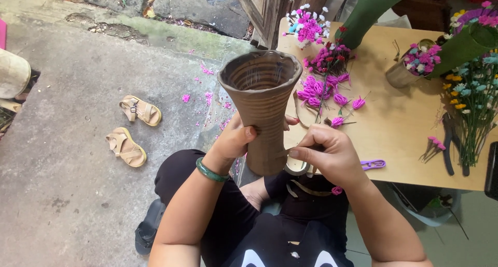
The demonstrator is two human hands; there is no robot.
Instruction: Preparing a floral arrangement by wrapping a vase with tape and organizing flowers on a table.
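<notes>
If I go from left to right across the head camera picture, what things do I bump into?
Tan sandals on the ground → left hand → brown ribbed vase held by both hands → right hand → purple scissors on the wooden table → small pot of pink flowers → bunch of yellow and blue flowers.

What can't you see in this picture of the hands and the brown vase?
- Head view: the bottom of the brown vase is hidden behind the left hand and right hand.
- What the right hand's fingertips pinch is too small to tell.
- The roll of tape is mostly covered by the right hand.
- The green flower wraps are cut off by the top edge.
</notes>
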